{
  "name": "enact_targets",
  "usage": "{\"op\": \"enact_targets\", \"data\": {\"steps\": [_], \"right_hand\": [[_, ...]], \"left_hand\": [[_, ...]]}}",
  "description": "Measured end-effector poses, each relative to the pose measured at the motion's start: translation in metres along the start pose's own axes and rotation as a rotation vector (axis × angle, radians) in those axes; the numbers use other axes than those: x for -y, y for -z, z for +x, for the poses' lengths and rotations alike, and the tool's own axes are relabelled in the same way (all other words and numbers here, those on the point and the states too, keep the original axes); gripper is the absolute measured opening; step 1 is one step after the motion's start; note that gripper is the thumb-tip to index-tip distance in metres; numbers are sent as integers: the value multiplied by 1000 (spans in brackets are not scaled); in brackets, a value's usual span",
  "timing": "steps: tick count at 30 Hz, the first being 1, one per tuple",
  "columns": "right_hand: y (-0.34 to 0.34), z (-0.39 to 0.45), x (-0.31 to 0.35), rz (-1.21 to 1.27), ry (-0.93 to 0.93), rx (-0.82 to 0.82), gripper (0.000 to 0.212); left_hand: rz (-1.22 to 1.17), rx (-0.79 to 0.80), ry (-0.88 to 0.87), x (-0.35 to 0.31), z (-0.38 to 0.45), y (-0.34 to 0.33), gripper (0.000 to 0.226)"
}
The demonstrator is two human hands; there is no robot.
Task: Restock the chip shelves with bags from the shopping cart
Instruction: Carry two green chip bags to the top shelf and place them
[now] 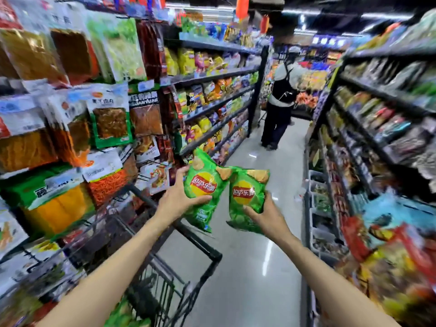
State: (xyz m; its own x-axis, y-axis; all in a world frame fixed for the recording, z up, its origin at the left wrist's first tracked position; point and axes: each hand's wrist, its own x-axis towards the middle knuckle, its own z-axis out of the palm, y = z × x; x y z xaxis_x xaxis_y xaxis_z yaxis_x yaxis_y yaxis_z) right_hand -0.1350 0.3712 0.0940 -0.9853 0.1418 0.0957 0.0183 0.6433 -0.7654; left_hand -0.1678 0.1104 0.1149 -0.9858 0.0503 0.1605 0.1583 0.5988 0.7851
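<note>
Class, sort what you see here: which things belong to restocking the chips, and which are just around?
Job: left hand, right hand, two green chip bags, shopping cart, chip shelves.
Around: dried-food packets, person down the aisle, right-side shelves.
</note>
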Motion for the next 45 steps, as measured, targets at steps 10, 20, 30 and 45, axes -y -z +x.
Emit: {"op": "enact_targets", "data": {"steps": [10,20,30,45], "right_hand": [[151,68,-94,24,-31,-190,59],[198,177,-137,56,-12,-210,53],[221,382,-125,107,44,-259,56],[187,686,-95,151,168,-270,69]], "left_hand": [[0,26,-145,-124,84,-132,96],[4,53,-175,-166,210,-193,92],[-31,4,-243,-178,418,-215,88],[-134,-224,-277,-159,692,-201,90]]}}
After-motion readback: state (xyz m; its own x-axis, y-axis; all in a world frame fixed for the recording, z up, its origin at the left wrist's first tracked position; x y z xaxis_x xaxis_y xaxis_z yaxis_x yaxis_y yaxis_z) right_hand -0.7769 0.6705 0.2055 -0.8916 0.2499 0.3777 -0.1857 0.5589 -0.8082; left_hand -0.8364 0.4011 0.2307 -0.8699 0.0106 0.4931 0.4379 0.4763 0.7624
